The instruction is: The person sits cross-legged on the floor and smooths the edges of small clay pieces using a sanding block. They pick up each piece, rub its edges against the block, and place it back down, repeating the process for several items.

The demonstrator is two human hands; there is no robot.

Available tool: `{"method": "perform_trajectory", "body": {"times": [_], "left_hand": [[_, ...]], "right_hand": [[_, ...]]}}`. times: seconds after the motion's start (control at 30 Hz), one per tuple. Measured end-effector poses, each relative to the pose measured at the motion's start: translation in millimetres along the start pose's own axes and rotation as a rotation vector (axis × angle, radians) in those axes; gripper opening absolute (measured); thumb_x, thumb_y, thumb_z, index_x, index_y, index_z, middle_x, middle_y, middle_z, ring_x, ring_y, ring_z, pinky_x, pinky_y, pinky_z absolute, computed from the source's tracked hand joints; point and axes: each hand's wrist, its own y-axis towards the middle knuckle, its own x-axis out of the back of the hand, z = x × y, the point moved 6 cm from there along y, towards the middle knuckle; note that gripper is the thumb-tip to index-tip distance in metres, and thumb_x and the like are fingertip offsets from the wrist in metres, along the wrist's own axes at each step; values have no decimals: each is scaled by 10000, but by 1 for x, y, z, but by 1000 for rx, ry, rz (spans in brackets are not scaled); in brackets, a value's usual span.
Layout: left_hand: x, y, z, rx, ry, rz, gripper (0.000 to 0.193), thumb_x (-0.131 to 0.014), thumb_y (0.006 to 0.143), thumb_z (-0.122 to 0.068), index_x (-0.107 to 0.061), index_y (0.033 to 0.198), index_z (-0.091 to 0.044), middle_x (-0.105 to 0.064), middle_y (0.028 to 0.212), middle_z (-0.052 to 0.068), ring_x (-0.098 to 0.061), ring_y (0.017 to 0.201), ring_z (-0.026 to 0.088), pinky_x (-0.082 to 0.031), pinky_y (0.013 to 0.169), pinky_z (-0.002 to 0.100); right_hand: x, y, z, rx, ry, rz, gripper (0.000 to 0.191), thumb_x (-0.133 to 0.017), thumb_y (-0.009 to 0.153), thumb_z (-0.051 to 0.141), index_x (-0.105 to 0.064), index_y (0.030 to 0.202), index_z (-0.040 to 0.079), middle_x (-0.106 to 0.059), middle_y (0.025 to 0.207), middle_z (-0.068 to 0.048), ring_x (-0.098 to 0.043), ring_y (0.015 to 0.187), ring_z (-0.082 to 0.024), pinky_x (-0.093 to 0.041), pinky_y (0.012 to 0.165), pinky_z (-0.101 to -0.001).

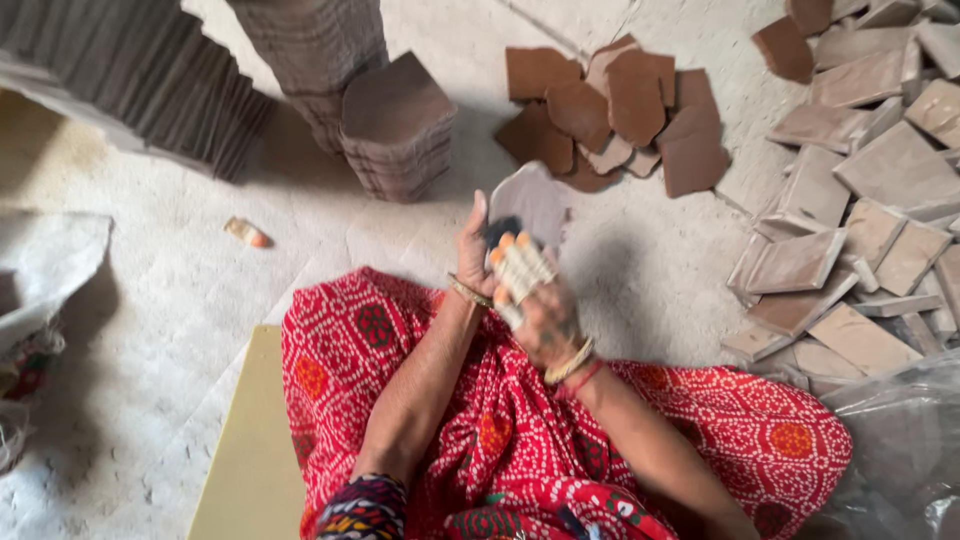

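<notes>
Holding a tile (535, 200) over my lap, left hand (475, 250) gripping it, right hand (545, 310) clamped on a taped pad (520, 268); a loose grip could drop it onto the floor (180, 290) and chip it.

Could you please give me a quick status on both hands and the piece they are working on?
Left hand grips a flat grey tile piece upright. Right hand, fingers taped, on its near face; blurred. Stacked tiles beyond, nothing between.

both forearms raised toward 12 o'clock, wrists near each other. left hand (473, 250) upright, fingers curled; right hand (545, 310) closed, blurred.
</notes>
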Motion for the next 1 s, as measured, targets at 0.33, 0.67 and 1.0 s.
{"method": "perform_trajectory", "body": {"times": [0.33, 0.67, 1.0], "left_hand": [[18, -6, -18, 14, -58, -140, 923, -540, 870, -742, -515, 1432, -11, -609, 1370, 226, -613, 1234, 362, -542, 1043, 487], [-13, 3, -18, -71, 205, -84, 1116, -608, 827, -767, -274, 1595, -29, -459, 1522, 224, -491, 1388, 357, -438, 1163, 549], [-35, 8, -16, -181, 48, 143, 1197, -546, 777, -848, -287, 1621, -40, -464, 1568, 176, -491, 1417, 338, -424, 1191, 524]], "right_hand": [[21, 7, 15, 105, -29, -26, 400, -523, 1083, 221, -644, 1358, -43, -597, 1457, -214, -511, 1428, -383, -320, 1234, -530], [14, -10, 0, 72, -149, -54, 396, -531, 1067, 222, -615, 1384, 0, -610, 1449, -206, -520, 1417, -371, -349, 1221, -551], [-1, -2, -1, 25, -62, -101, 365, -568, 1037, 182, -644, 1305, -53, -628, 1383, -275, -520, 1400, -416, -396, 1204, -541]]}}
